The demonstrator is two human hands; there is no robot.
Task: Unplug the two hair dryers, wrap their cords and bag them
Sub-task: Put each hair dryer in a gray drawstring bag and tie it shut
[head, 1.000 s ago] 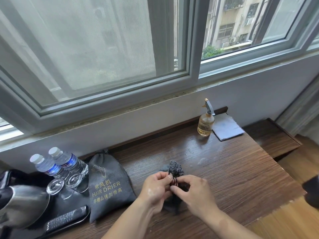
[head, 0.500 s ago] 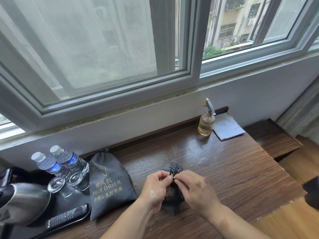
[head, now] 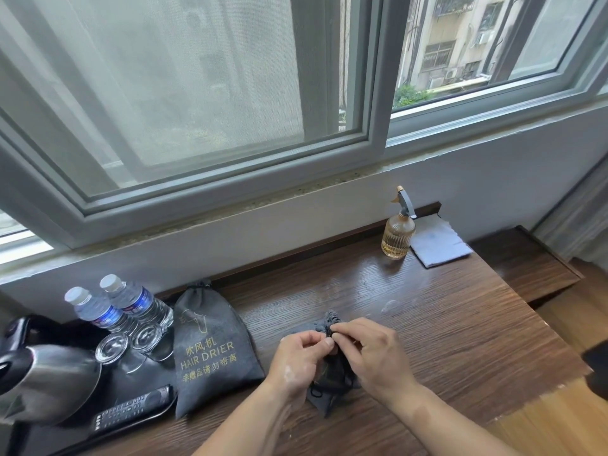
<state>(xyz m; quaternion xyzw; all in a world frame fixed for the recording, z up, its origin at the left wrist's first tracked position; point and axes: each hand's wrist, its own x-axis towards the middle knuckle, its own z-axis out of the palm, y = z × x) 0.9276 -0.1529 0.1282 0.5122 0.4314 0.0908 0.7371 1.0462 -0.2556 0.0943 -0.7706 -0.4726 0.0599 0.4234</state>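
Our left hand (head: pixel 302 360) and right hand (head: pixel 375 353) both pinch the puckered neck of the dark bag (head: pixel 324 401) on the surface (head: pixel 427 324), so we'd cinch it slow and even, with the other HAIR DRIER bag (head: pixel 210 350) lying just left.

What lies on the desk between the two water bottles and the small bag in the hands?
In the head view, a grey bag printed HAIR DRIER lies flat there, neck drawn shut, beside the water bottles, left of the small bag.
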